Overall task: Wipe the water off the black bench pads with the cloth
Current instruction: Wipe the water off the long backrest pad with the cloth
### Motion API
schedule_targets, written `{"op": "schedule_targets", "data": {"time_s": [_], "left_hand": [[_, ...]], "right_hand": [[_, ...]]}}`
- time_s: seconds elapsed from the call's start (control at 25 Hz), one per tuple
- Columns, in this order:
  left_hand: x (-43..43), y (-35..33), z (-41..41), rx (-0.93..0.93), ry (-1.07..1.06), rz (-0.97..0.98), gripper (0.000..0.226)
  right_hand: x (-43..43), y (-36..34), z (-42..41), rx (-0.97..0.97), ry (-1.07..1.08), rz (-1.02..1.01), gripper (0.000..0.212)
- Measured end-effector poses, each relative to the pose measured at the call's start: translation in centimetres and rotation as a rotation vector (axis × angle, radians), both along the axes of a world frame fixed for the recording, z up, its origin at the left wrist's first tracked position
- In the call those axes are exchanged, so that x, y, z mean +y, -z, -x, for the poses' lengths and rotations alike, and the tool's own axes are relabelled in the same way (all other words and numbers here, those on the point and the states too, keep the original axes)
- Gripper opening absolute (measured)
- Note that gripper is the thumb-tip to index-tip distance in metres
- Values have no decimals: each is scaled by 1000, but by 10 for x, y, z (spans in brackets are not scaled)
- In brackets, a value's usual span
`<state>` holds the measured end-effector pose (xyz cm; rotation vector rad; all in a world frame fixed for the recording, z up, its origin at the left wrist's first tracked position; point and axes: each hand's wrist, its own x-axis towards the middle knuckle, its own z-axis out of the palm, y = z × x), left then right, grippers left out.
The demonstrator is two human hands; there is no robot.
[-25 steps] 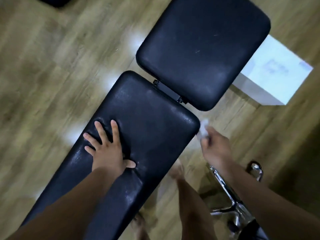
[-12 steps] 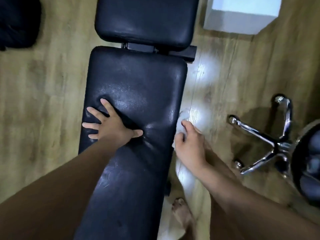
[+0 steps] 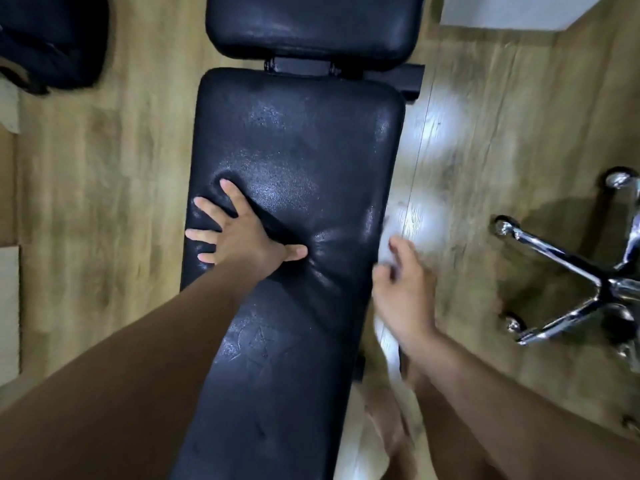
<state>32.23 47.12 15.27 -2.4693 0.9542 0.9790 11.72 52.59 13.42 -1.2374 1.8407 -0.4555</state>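
Head view: the right hand (image 3: pixel 405 292), low right of centre, has its fingers curled about a pale, blurred cloth (image 3: pixel 387 255), just off the right edge of the long bench pad (image 3: pixel 311 150). That pad lies immediately left of the hand, its long axis running bottom to top of frame, with a wet sheen across its middle. The left hand (image 3: pixel 239 237) presses flat on it, fingers spread, holding nothing. The short bench pad (image 3: pixel 311 26) sits top centre. The next stroke likely goes leftward.

floor: wood planks (image 3: pixel 104 202) (glare patches) | right: chrome chair base (image 3: pixel 568 271) | top-left: dark bag (image 3: pixel 52 39) | top-right: white box (image 3: pixel 512 10)
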Motion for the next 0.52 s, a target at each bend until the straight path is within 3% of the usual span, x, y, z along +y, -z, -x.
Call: {"op": "schedule_targets", "data": {"time_s": [0.12,0.2,0.32,0.4,0.52], "left_hand": [[1,1,-1,-27,7,1,154],[3,0,0,-23,12,-7,153],[0,-4,0,-20,-7,2,151],[5,-5,-1,-51,-8,20,150],[13,-7,2,-56,-6,134,144]], "right_hand": [[-8,-1,13,-31,-111,14,22],[-74,2,7,0,-3,139,30],[-129,12,-2,-3,120,124,37],[-89,10,-4,-39,101,147,39],[28,19,0,-86,88,-43,34]]}}
